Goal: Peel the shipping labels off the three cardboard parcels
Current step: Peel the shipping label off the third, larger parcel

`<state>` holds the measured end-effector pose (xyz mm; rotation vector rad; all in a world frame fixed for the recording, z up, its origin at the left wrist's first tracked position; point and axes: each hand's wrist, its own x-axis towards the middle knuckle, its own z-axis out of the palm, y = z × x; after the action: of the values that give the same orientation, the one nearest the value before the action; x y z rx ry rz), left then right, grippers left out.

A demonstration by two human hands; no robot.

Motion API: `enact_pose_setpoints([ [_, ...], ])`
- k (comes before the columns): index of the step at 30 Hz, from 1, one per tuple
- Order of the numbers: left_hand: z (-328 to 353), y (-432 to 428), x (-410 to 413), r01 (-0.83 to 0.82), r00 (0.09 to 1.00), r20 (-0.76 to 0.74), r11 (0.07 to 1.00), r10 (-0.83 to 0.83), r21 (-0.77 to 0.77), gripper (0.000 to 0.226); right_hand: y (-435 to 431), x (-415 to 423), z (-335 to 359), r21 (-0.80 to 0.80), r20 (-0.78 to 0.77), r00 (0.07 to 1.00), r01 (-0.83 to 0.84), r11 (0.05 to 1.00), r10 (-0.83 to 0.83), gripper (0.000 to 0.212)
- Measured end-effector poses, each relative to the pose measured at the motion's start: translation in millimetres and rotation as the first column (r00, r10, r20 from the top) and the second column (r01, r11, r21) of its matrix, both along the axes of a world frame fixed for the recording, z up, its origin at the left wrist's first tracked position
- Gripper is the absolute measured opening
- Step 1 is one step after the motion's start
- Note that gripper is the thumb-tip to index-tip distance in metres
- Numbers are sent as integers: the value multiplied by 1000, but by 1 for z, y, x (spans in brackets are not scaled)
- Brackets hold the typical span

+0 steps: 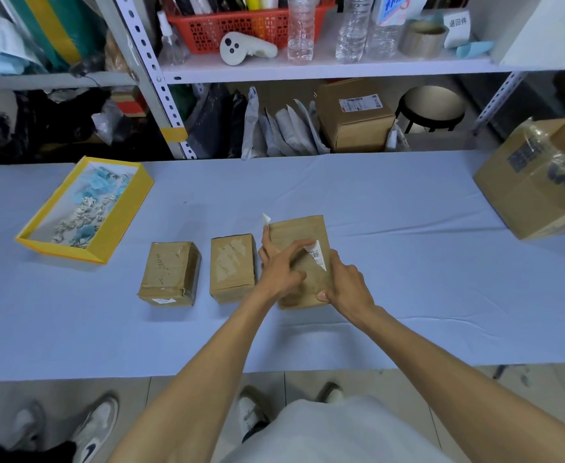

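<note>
Head view: parcel (302, 230) sits between both hands, left hand (279, 269) pinching its half-peeled label (316, 256), right hand (349, 284) gripping its side.

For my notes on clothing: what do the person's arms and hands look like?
Both forearms are bare; no sleeve shows. The left hand and right hand have no gloves, and I see no ring or watch. The shirt is pale grey.
</note>
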<state>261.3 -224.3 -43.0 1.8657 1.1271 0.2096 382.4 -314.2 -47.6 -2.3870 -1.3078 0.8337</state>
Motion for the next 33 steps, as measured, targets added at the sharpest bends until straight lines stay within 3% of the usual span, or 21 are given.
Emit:
enact_pose_setpoints([
  [18, 11, 6, 12, -35, 999, -15, 994, 34, -103, 64, 2, 0, 3, -18, 24, 1000, -19, 1000, 20, 71],
  [23, 8, 6, 10, -9, 1000, -20, 995, 7, -95, 85, 2, 0, 4, -19, 21, 1000, -16, 1000, 17, 74],
  [27, 3, 4, 8, 20, 996, -81, 999, -24, -49, 78, 2, 0, 4, -22, 30, 999, -27, 999, 28, 73],
  [33, 7, 5, 4, 35, 999, -34, 998, -37, -55, 70, 3, -1, 5, -19, 34, 999, -25, 1000, 26, 68],
])
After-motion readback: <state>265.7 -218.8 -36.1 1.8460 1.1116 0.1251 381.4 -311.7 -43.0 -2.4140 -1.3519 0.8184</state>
